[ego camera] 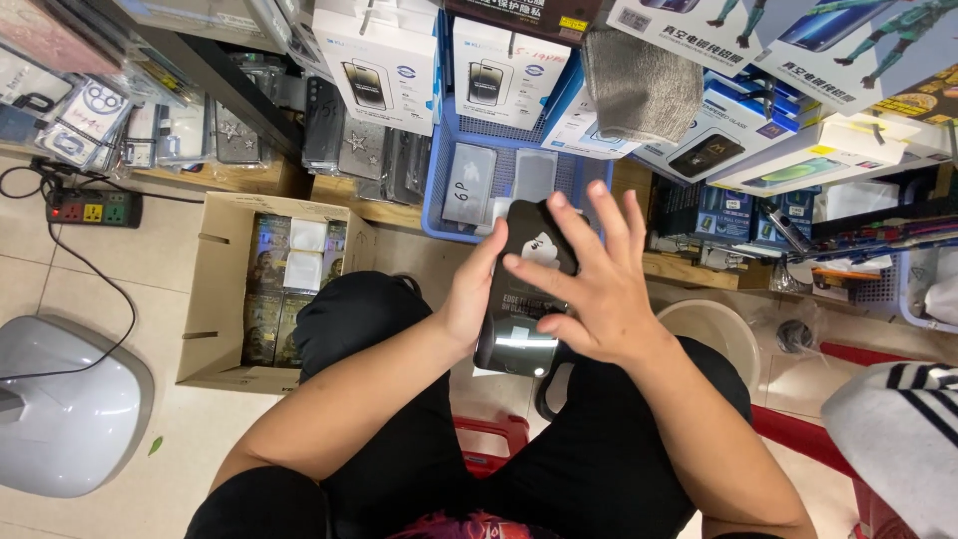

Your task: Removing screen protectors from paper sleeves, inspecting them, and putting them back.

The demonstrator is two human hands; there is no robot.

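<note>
Before the blue basket (pixel 439 215), left hand (pixel 467 299) gripped a black phone (pixel 524 289); right hand (pixel 594 289), fingers spread, pressed its face, smoothing step; firm even pressure looked needed next.

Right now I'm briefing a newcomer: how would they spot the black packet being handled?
Find the blue basket on the shelf; just below it, over the lap, left hand and right hand meet. Between them is a flat black packet, glossy, unlike the white boxes above.

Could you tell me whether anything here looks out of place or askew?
A folded grey cloth lies draped over the boxed goods on the shelf, unlike the packaged stock around it. The flat black packet held in both hands looks undamaged.
</note>
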